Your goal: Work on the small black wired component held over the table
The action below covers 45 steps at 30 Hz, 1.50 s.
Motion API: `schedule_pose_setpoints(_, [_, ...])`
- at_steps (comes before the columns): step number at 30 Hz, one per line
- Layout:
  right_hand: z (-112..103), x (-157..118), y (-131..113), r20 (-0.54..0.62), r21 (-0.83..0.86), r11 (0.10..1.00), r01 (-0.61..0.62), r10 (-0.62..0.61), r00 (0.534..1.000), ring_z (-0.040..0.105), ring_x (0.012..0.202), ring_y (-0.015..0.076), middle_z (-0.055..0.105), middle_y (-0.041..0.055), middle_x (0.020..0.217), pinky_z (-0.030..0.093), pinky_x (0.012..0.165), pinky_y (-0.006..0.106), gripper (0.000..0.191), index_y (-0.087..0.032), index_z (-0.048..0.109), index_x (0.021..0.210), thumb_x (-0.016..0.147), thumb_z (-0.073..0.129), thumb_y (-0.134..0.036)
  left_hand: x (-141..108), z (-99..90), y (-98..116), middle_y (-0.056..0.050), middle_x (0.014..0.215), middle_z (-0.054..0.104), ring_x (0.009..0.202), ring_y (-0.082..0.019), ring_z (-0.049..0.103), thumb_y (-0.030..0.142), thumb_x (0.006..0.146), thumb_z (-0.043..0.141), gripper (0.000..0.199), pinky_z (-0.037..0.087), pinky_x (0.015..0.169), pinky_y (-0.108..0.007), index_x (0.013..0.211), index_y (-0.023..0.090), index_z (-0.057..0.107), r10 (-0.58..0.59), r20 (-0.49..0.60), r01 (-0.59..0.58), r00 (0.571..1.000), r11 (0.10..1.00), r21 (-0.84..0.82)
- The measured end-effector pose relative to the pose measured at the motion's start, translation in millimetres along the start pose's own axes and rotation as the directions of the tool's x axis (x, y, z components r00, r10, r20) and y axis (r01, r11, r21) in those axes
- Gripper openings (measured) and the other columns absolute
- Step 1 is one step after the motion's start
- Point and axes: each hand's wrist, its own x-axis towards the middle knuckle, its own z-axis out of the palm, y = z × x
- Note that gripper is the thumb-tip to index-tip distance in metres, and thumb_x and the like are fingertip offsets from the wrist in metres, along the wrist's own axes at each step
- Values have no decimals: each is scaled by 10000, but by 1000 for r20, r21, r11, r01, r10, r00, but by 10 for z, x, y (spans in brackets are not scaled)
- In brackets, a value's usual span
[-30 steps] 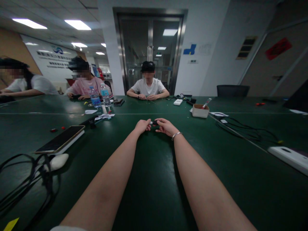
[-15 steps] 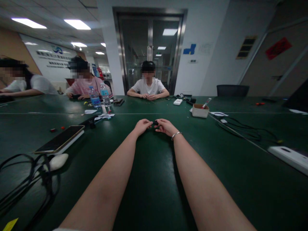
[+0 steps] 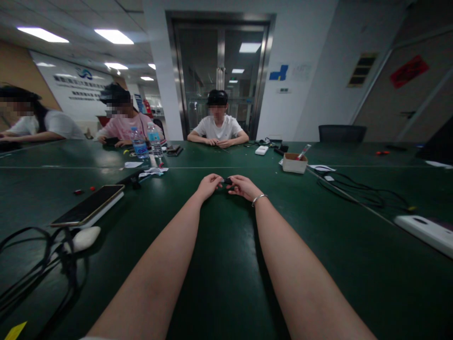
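Note:
My left hand [image 3: 208,186] and my right hand [image 3: 245,187] meet above the green table [image 3: 226,264], their fingertips close together. Between them is a small black piece [image 3: 228,181], too small for its exact kind to show. The right thumb and forefinger pinch it, while the other right fingers curl below. From its left side a small pale or shiny end reaches the closed left fingertips, which pinch it. A silver bracelet [image 3: 259,199] circles my right wrist.
On the left lie a phone [image 3: 94,206], a white mouse-shaped thing [image 3: 86,238] and black cables [image 3: 67,264]. Bottles [image 3: 154,139] stand further back. A small box [image 3: 295,164], cables and a white power strip [image 3: 426,231] are right. A person [image 3: 217,125] sits opposite; others sit left.
Slightly more of the black piece and its pale left end shows between my fingertips. Both hands stay in nearly the same place.

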Motion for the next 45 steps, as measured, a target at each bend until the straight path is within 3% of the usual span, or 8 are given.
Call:
schedule_pose_setpoints(11, [3,-18,-3,25,-21,1000,17,-16,1000,414,363,9,634,-6,635,586,583,269,56,-160,547,920,901,531,-209,28,-16,-55,-26,675,632,638,-129,571,309,740,579,181,409,581,-238,798,144,624,22,7,-22,1000,1000,6])
schedule_pose_setpoints(14, [24,-7,-19,26,-79,997,25,-24,999,430,366,17,653,5,681,570,513,252,75,-172,552,957,897,531,-213,23,-20,-28,-22,613,607,578,-128,549,363,769,545,237,397,541,-242,763,139,624,19,1,-19,1000,1000,2])
schedule_pose_setpoints(18, [56,33,-77,25,-156,984,81,-78,997,506,390,50,661,24,702,501,400,185,105,-168,557,968,872,557,-208,7,-10,80,-22,667,629,611,-123,567,301,739,587,170,421,573,-238,790,143,624,65,-84,-69,994,997,-42])
schedule_pose_setpoints(23, [2,69,-58,-21,-66,981,181,-183,983,649,616,93,662,22,762,559,566,189,188,-143,581,932,768,644,-77,-3,2,103,-32,715,647,653,-133,590,260,736,595,168,441,602,-249,852,141,625,53,-90,-58,994,997,-58])
schedule_pose_setpoints(26, [-59,90,38,-36,-79,990,115,-118,992,648,605,87,660,25,723,570,613,195,208,-115,603,880,717,649,7,1,-4,21,-44,751,657,695,-141,598,222,690,653,176,463,675,-276,845,140,639,53,-50,-54,997,998,-17])
schedule_pose_setpoints(31, [-106,140,139,-46,-116,982,150,-156,987,636,556,88,628,-4,645,577,572,197,279,-126,624,876,663,667,48,-2,-21,-35,-65,836,674,773,-146,617,157,641,688,171,463,808,-316,804,135,638,84,-7,-84,996,995,-51])
schedule_pose_setpoints(39, [-81,111,97,-54,-129,967,221,-230,972,628,597,82,613,-15,713,575,590,207,347,-136,653,874,588,689,57,-1,-18,-3,-41,770,642,675,-135,614,286,742,637,172,450,606,-245,840,149,600,-15,-67,12,998,999,-33])
schedule_pose_setpoints(45, [-62,123,58,-75,-174,947,269,-285,956,616,581,67,609,-25,720,561,610,205,323,-137,659,883,602,695,17,-16,-9,50,-32,681,615,619,-117,590,234,764,604,116,429,569,-229,808,130,578,-64,-83,57,994,995,-83])
